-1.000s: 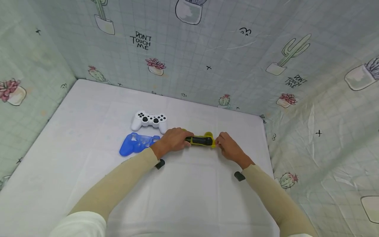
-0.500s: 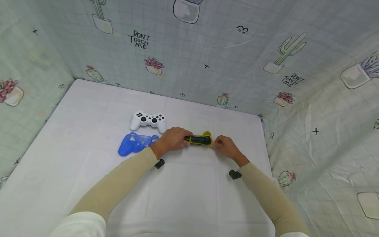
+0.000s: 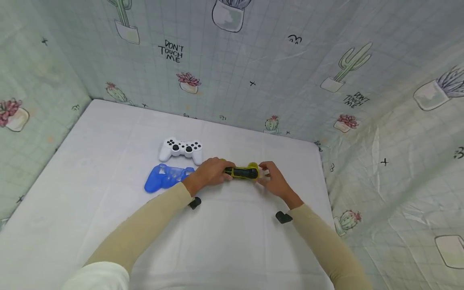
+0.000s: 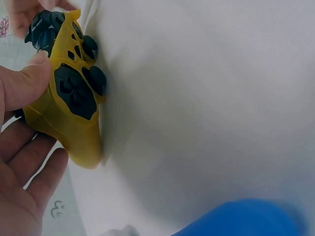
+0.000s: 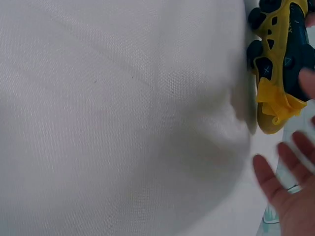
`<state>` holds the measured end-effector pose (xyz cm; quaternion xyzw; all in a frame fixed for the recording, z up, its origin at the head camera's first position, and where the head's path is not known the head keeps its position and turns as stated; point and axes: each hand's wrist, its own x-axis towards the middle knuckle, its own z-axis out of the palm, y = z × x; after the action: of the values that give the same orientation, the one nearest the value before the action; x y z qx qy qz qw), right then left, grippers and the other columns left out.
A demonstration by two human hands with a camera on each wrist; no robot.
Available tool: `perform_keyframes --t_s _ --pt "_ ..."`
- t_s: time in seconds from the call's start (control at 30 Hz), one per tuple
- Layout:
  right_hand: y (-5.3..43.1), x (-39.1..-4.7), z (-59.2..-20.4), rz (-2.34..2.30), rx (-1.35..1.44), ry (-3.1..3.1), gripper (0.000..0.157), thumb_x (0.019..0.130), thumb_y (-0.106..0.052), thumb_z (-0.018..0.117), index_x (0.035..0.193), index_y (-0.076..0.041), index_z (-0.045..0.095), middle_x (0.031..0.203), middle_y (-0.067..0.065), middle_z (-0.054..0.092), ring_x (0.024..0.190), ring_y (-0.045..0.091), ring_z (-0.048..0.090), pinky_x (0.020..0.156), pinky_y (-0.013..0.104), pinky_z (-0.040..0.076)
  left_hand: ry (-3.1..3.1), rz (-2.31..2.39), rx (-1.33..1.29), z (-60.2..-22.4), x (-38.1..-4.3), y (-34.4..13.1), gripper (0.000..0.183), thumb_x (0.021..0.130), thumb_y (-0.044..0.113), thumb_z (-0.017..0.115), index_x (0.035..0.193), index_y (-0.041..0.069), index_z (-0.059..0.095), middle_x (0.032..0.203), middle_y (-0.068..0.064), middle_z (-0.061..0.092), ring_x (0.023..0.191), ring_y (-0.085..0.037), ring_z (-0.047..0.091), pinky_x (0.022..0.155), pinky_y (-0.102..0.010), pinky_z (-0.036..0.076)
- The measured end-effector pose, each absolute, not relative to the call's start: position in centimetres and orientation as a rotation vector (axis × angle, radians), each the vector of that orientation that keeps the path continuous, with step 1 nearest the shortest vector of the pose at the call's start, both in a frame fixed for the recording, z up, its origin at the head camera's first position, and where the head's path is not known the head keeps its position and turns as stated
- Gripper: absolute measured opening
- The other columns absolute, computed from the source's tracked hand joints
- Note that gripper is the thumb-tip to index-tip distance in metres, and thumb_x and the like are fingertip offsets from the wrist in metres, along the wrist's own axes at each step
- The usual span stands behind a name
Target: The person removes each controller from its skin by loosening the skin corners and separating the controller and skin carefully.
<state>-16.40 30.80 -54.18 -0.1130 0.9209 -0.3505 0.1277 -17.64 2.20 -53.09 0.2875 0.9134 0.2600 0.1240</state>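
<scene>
Cloth [image 3: 221, 60] walled the table [image 3: 228, 241] on three sides, leaving breadth nearward. The left hand [image 3: 213, 170] had fingers clamped on the yellow controller [image 3: 244, 172] toward the far edge; the right hand [image 3: 274, 181] spread its fingers beside it.

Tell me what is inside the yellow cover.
Inside the yellow cover is a black controller; its directional pad and thumbsticks show through openings. Whatever lies directly under the cover's material or the left hand cannot be seen.
</scene>
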Motion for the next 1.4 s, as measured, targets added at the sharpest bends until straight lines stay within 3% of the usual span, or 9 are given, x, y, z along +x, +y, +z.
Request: perform_keyframes --t_s 0.07,0.13,0.23,0.33,0.47,0.63,0.93,1.2,1.4 --pt "30.4 -16.1 -54.3 -1.017 -0.377 2.668 0.064 0.094 -0.016 0.077 0.150 -0.007 0.046 0.153 0.014 0.049 0.144 0.036 0.046 0.117 0.057 0.043 2.657 0.782 0.826 -53.3 -17.5 2.2 0.045 0.099 0.031 0.072 0.141 0.018 0.064 0.127 -0.006 0.074 0.105 -0.023 0.065 0.094 -0.041 0.053" --pt "30.0 -16.0 -54.5 -0.957 -0.438 2.675 0.071 0.093 -0.024 0.079 0.154 -0.012 0.044 0.159 0.012 0.046 0.149 0.035 0.042 0.122 0.057 0.037 2.650 0.816 0.822 -53.5 -17.5 2.3 0.045 0.098 0.031 0.073 0.140 0.017 0.064 0.128 -0.006 0.073 0.106 -0.024 0.065 0.094 -0.041 0.053" --pt "29.4 -16.2 -54.8 -0.853 -0.552 2.721 0.064 0.095 -0.032 0.078 0.150 -0.014 0.051 0.155 0.010 0.052 0.146 0.033 0.047 0.122 0.053 0.039 2.637 0.879 0.834 -53.7 -17.7 2.5 0.041 0.098 0.031 0.072 0.137 0.017 0.067 0.130 -0.005 0.073 0.114 -0.025 0.067 0.101 -0.043 0.053" --pt "29.0 -16.8 -54.8 -0.800 -0.657 2.758 0.051 0.096 -0.029 0.077 0.141 -0.012 0.059 0.146 0.009 0.059 0.137 0.030 0.054 0.117 0.049 0.044 2.650 0.858 0.881 -53.7 -18.0 2.8 0.036 0.101 0.034 0.068 0.134 0.020 0.071 0.132 -0.002 0.071 0.121 -0.025 0.065 0.105 -0.044 0.052" --pt "28.3 -17.2 -54.2 -0.784 -0.723 2.753 0.044 0.095 -0.027 0.078 0.134 -0.011 0.064 0.139 0.009 0.064 0.131 0.029 0.060 0.113 0.049 0.047 2.712 0.777 0.959 -53.7 -18.4 2.9 0.031 0.104 0.037 0.062 0.127 0.022 0.076 0.125 -0.002 0.072 0.117 -0.024 0.065 0.101 -0.045 0.053" --pt "27.9 -17.2 -53.5 -0.773 -0.701 2.773 0.046 0.091 -0.024 0.081 0.132 -0.010 0.067 0.136 0.009 0.068 0.126 0.030 0.064 0.109 0.049 0.051 2.709 0.799 1.058 -53.7 -18.9 2.5 0.028 0.104 0.035 0.062 0.117 0.017 0.080 0.119 -0.002 0.073 0.110 -0.023 0.067 0.099 -0.041 0.054" --pt "28.2 -16.5 -53.2 -0.604 -0.740 2.877 0.051 0.090 -0.025 0.084 0.135 -0.009 0.068 0.140 0.010 0.068 0.139 0.032 0.059 0.115 0.048 0.048 2.641 0.792 1.213 -53.5 -19.5 2.5 0.026 0.104 0.034 0.063 0.115 0.016 0.078 0.119 -0.002 0.073 0.110 -0.021 0.067 0.101 -0.039 0.054" --pt "28.2 -16.3 -53.0 -0.510 -0.820 2.920 0.050 0.089 -0.028 0.084 0.133 -0.009 0.069 0.137 0.011 0.070 0.135 0.032 0.062 0.111 0.048 0.052 2.622 0.583 1.294 -53.1 -20.2 3.5 0.016 0.105 0.030 0.059 0.108 0.018 0.069 0.105 -0.001 0.063 0.093 -0.021 0.053 0.085 -0.035 0.047" --pt "27.9 -16.4 -53.1 -0.454 -0.839 2.912 0.048 0.091 -0.030 0.082 0.133 -0.011 0.069 0.140 0.010 0.069 0.139 0.031 0.060 0.112 0.047 0.051 2.585 0.346 1.222 -52.3 -20.6 4.9 0.021 0.106 0.033 0.056 0.113 0.019 0.070 0.107 -0.001 0.057 0.093 -0.021 0.048 0.078 -0.035 0.047"
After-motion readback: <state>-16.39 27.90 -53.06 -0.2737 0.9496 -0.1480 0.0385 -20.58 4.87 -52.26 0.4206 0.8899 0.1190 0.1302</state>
